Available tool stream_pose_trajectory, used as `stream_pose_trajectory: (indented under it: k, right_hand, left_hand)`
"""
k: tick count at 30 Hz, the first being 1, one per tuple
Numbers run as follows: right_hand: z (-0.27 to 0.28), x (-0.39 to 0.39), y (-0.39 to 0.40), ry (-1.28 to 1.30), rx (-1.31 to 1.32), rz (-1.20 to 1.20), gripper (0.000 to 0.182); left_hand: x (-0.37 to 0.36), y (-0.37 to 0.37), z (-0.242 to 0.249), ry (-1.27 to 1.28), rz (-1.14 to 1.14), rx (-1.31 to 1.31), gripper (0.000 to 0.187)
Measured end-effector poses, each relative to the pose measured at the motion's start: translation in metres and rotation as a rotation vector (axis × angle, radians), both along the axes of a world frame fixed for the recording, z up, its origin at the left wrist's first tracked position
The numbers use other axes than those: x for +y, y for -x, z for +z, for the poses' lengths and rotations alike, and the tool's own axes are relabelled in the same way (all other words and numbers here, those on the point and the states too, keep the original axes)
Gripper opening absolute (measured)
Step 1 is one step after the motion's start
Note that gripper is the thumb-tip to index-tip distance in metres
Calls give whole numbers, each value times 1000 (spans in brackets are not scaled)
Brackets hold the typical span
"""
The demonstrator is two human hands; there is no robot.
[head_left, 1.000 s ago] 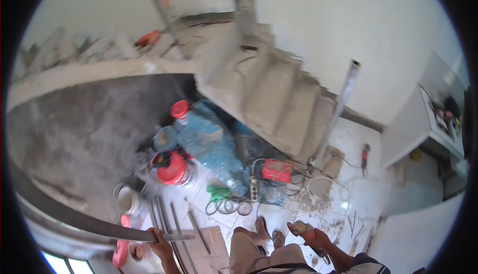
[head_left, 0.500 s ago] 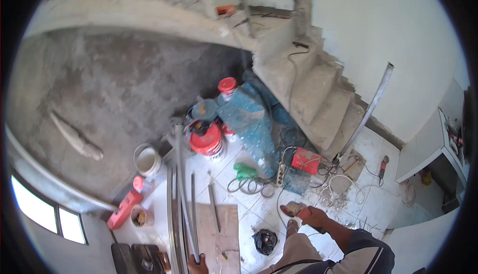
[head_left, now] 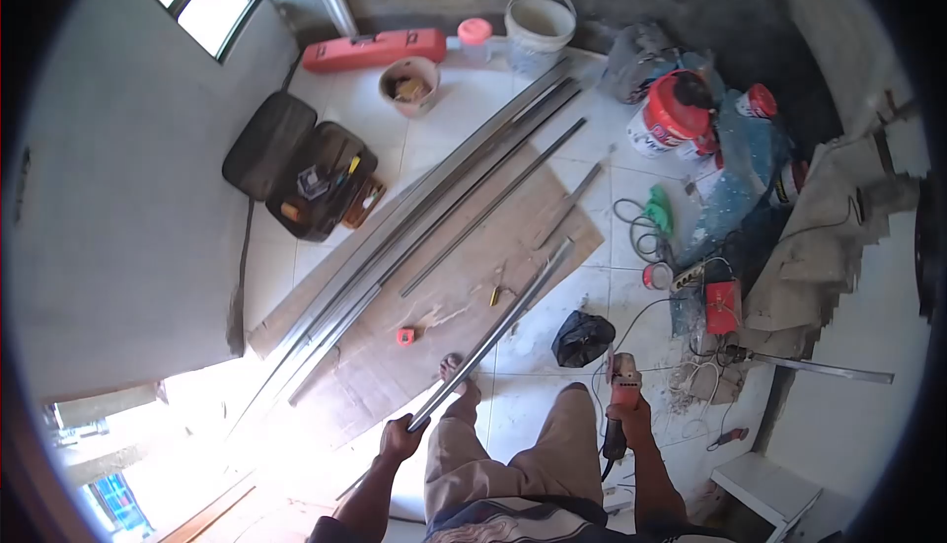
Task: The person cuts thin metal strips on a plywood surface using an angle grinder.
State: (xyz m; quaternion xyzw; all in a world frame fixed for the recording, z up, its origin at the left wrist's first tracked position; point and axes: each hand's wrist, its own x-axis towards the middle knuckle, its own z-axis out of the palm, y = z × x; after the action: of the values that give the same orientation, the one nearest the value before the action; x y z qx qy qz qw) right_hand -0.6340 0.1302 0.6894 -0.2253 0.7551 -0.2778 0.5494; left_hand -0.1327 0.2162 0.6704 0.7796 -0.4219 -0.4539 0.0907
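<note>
My left hand (head_left: pixel 402 437) is closed around the lower end of a long metal bar (head_left: pixel 503 326), which slants up and away to the right over the floor. In my right hand (head_left: pixel 634 419) is an angle grinder (head_left: pixel 624 383), its head pointing away from me and its cord hanging below. The grinder is apart from the bar. Between them, a little farther off, sits a black plastic bag (head_left: pixel 583 338). A red tape measure (head_left: pixel 405 337) lies on the brown board (head_left: pixel 464 291), left of the bar.
Long metal profiles (head_left: pixel 434 198) lie across the board. An open black tool case (head_left: pixel 321 183) stands left, beyond it a red case (head_left: pixel 375 50) and a white bucket (head_left: pixel 540 25). Right are a red-lidded bucket (head_left: pixel 673 114), a power strip (head_left: pixel 689 278), cords and concrete stairs (head_left: pixel 804 277).
My view has swung left and down, toward the board and doorway. The metal bar now slants out over the floor in my left hand; the grinder stays in my right.
</note>
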Motion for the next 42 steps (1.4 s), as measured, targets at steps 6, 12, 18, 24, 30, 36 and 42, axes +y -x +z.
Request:
stream_pose_trajectory:
  k: [6,12,18,24,30,36,42]
  right_hand:
    - [-44,-56,-88,-57,-24,288,49]
    - [-153,-93,-126,-112,-35,327,47]
    - [-372,-121,-167,-86,-265,261,39]
    - [-554,-151,-207,-32,-282,363,38]
    - [-621,-158,-228,43,-295,408,42]
    - [-617,-155,-261,135,-508,227,52]
    - [-607,-136,-269,174,-603,157,45]
  left_hand:
    - [55,-57,-137,-125,-13,-69,44]
    - [77,-89,-269,-313,-27,-154,42]
    - [89,-116,-485,-339,-99,-189,39]
    - [103,-132,-607,-210,-152,-241,28]
    - [125,-134,-636,94,-203,-427,33]
    - [126,-135,-635,184,-224,-442,43]
    - [92,-136,-621,277,-282,-341,44]
